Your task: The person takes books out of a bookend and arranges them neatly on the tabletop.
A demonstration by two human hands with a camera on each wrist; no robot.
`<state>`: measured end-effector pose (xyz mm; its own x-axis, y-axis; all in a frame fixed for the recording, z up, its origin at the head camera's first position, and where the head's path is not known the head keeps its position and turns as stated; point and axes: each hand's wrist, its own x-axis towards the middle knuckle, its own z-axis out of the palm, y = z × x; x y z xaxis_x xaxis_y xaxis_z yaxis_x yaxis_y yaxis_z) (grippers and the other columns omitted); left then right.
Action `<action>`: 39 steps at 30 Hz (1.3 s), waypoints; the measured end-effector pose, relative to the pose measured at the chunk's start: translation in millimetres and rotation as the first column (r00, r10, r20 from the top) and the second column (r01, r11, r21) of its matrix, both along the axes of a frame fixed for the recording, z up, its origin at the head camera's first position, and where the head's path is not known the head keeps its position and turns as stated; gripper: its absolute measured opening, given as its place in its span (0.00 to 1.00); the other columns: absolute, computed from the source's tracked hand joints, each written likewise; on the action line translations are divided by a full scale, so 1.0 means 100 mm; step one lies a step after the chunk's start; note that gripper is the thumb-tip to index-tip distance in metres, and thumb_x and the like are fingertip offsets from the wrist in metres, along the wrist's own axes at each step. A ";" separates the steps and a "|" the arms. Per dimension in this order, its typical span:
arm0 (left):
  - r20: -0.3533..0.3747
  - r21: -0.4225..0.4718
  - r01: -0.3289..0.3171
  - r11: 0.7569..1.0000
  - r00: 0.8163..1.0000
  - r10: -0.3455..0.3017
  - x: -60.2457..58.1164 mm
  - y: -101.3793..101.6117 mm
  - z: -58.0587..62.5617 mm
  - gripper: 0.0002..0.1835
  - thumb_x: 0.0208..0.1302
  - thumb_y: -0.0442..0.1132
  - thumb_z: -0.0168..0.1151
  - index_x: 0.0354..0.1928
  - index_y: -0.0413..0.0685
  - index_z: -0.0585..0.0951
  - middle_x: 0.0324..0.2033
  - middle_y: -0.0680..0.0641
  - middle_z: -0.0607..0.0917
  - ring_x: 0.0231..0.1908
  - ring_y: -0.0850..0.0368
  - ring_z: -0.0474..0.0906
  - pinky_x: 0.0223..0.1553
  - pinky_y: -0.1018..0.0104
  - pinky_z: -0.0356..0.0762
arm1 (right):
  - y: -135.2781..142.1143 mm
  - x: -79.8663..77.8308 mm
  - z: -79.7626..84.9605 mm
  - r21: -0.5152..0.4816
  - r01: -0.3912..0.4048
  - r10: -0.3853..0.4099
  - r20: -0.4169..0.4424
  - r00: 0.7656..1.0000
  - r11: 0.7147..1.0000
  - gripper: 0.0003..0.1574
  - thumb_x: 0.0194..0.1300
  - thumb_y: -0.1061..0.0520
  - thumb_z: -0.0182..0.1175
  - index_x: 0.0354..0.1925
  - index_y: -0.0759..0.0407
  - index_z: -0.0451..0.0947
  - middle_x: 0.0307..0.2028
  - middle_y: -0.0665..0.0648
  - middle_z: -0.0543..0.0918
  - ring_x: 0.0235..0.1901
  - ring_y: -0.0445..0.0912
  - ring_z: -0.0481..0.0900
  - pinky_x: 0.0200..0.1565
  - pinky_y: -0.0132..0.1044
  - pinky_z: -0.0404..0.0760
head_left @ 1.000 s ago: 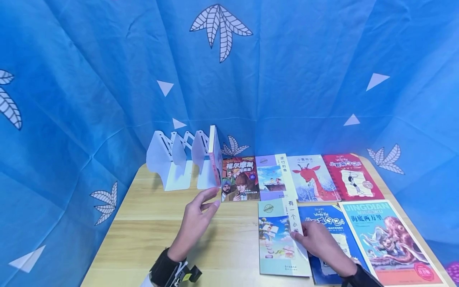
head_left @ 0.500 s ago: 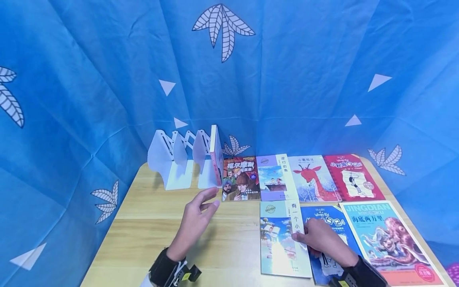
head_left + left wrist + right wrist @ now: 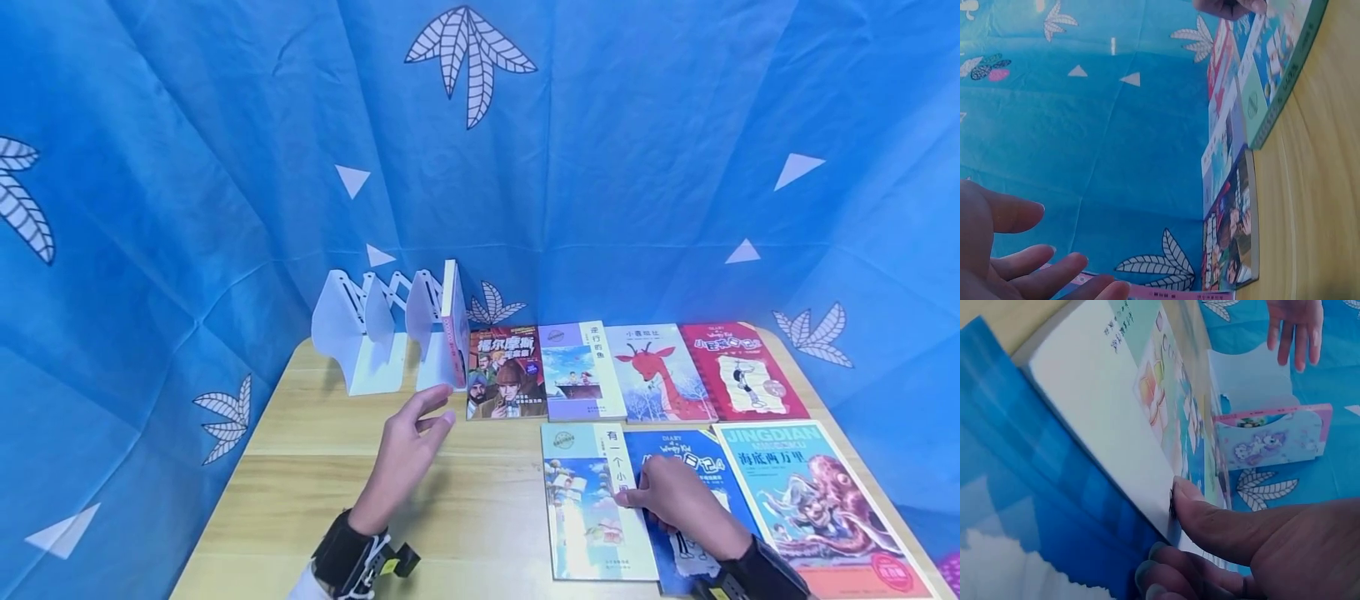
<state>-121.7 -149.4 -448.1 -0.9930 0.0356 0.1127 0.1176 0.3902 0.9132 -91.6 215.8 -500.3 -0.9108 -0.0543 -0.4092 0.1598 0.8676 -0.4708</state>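
Observation:
My right hand (image 3: 678, 504) pinches the right edge of a pale green book (image 3: 596, 533), its thumb (image 3: 1207, 515) on the cover and its other fingers curled at the edge. Beneath that hand lies a blue diary book (image 3: 686, 558), partly covered. My left hand (image 3: 408, 450) hangs over the table with relaxed fingers and holds nothing. It is nearest to a white expanding book rack (image 3: 378, 367), where a thin book with a pink spine (image 3: 453, 333) stands upright at the right end.
A detective book (image 3: 506, 375), a purple book (image 3: 573, 375), a giraffe book (image 3: 660, 375) and a red book (image 3: 750, 375) lie in the back row. An octopus book (image 3: 825, 500) lies front right on the wooden table (image 3: 300, 492). Behind hangs a blue cloth (image 3: 630, 167).
The pale green book has shifted slightly toward me, and its top edge has come away from the purple book. My right hand keeps its grip; the left hand stays nearly still.

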 end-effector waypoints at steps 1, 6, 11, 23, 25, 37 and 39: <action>-0.004 -0.008 -0.011 1.000 1.000 0.011 -0.02 0.00 0.00 0.24 0.74 0.41 0.64 0.69 0.48 0.76 0.66 0.42 0.81 0.63 0.42 0.81 0.62 0.51 0.86 | 0.01 0.00 0.00 0.004 0.001 -0.001 -0.002 1.000 1.000 0.22 0.57 0.44 0.77 0.20 0.54 0.80 0.10 0.49 0.66 0.12 0.44 0.68 0.21 0.31 0.60; -0.039 -0.043 -0.070 0.997 0.997 0.069 -0.15 0.00 0.00 0.27 0.72 0.41 0.65 0.70 0.44 0.73 0.68 0.40 0.79 0.66 0.41 0.79 0.63 0.48 0.84 | 0.02 0.00 -0.03 0.017 -0.011 0.011 -0.033 0.999 1.000 0.21 0.58 0.43 0.77 0.24 0.54 0.81 0.12 0.50 0.70 0.14 0.45 0.72 0.21 0.30 0.61; -0.058 -0.040 -0.109 0.993 0.993 0.106 -0.30 0.00 0.00 0.34 0.71 0.42 0.66 0.74 0.42 0.67 0.71 0.40 0.75 0.69 0.41 0.76 0.66 0.46 0.82 | 0.01 0.02 -0.01 0.035 -0.012 0.015 -0.081 0.997 0.999 0.21 0.58 0.42 0.76 0.26 0.55 0.81 0.16 0.51 0.72 0.17 0.44 0.72 0.23 0.30 0.61; -0.010 -0.018 -0.101 0.995 0.995 0.101 -0.67 0.04 -0.03 0.45 0.73 0.53 0.64 0.82 0.47 0.54 0.80 0.42 0.62 0.75 0.40 0.68 0.72 0.43 0.76 | 0.03 0.10 0.18 -0.060 0.036 -0.049 -0.228 0.973 0.998 0.17 0.62 0.44 0.74 0.30 0.52 0.81 0.15 0.49 0.70 0.18 0.43 0.69 0.20 0.29 0.58; -0.001 -0.007 -0.097 0.995 0.995 0.097 -0.74 0.06 -0.03 0.45 0.73 0.54 0.64 0.82 0.48 0.53 0.81 0.43 0.61 0.76 0.40 0.66 0.73 0.43 0.74 | 0.04 0.11 0.20 -0.070 0.033 -0.049 -0.244 0.969 0.997 0.16 0.62 0.44 0.74 0.31 0.53 0.81 0.15 0.49 0.71 0.18 0.42 0.69 0.21 0.29 0.59; 0.048 0.065 -0.079 0.995 0.996 0.076 -1.16 0.22 -0.08 0.50 0.71 0.59 0.63 0.84 0.53 0.48 0.80 0.38 0.61 0.77 0.38 0.64 0.73 0.41 0.72 | 0.04 0.17 0.25 -0.090 0.040 -0.064 -0.283 0.957 0.995 0.14 0.63 0.46 0.73 0.31 0.52 0.82 0.17 0.47 0.73 0.18 0.41 0.68 0.21 0.28 0.61; 0.062 0.064 -0.088 0.994 0.995 0.084 -1.19 0.24 -0.10 0.51 0.70 0.62 0.63 0.84 0.54 0.47 0.79 0.38 0.62 0.77 0.38 0.63 0.74 0.39 0.70 | 0.03 0.18 0.25 -0.088 0.042 -0.065 -0.285 0.956 0.995 0.14 0.63 0.45 0.73 0.30 0.52 0.82 0.17 0.47 0.73 0.18 0.40 0.68 0.21 0.28 0.61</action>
